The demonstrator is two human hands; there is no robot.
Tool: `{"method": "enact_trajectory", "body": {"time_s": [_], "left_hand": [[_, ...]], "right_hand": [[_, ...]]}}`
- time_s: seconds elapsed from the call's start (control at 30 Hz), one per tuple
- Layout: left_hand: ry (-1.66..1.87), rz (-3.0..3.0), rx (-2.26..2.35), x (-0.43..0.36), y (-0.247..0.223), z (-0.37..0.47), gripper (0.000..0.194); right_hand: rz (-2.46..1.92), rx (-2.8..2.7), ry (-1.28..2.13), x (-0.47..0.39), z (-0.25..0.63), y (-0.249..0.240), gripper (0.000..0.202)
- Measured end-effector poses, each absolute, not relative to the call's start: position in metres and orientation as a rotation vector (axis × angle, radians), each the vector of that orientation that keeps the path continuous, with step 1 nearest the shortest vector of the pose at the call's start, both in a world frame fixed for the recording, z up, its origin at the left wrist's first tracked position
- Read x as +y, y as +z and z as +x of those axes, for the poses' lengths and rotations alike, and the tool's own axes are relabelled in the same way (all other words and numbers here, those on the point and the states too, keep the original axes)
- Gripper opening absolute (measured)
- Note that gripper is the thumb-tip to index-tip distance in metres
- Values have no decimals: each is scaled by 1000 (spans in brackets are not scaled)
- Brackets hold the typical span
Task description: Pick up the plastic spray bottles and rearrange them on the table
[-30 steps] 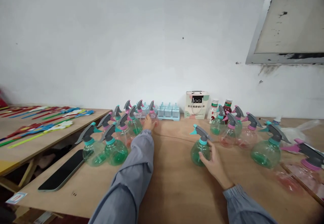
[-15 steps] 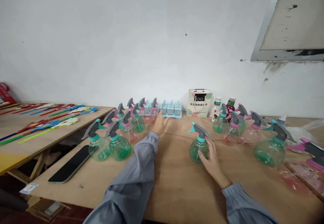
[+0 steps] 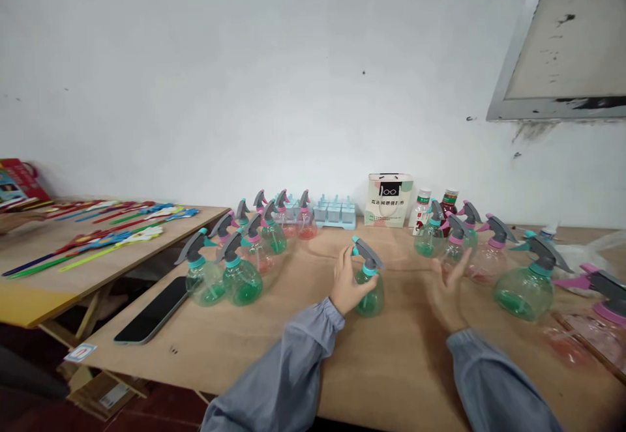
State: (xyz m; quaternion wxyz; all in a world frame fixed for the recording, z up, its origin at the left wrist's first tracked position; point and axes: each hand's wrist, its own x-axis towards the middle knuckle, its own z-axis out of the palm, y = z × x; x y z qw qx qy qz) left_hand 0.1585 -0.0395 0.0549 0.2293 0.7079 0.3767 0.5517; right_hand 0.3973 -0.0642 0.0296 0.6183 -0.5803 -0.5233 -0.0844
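My left hand [image 3: 348, 282] has its fingers and thumb round a spray bottle [image 3: 372, 298] with green liquid and a grey and teal trigger head, upright at the table's middle. To its right my right hand [image 3: 448, 292], somewhat blurred, is open with thumb and fingers apart and holds nothing. It is nearest to a pink-collared spray bottle [image 3: 452, 255] in the right group. More spray bottles with green or pink liquid stand on both sides, among them a green one [image 3: 243, 283] at the left and a large green one [image 3: 524, 292] at the right.
A black phone [image 3: 152, 311] lies near the left edge of the wooden table [image 3: 274, 354]. Along the wall stand light-blue moulds [image 3: 335, 212], a paper bag [image 3: 388, 204] and a white bottle [image 3: 420, 212]. A second table [image 3: 53, 295] at the left holds several colourful sticks.
My left hand has moved right and forward from the moulds and taken hold of the green bottle. My right hand has let go of that bottle and moved right. The bottle sits slightly further left.
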Motion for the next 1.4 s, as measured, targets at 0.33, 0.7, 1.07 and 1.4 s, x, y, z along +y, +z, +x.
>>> {"method": "enact_trajectory", "body": {"time_s": [0.33, 0.7, 1.07, 1.4], "left_hand": [[1520, 1957, 1050, -47, 57, 151, 89], [1379, 1785, 833, -29, 63, 135, 45], [1342, 1791, 803, -31, 67, 125, 70], [1163, 1416, 488, -30, 78, 113, 59]], "right_hand": [[-1511, -1119, -603, -5, 463, 11, 102], [-1433, -1230, -568, -19, 451, 4, 77], [-1329, -1359, -502, -55, 401, 0, 81], [-1286, -1423, -438, -65, 378, -2, 77]]}}
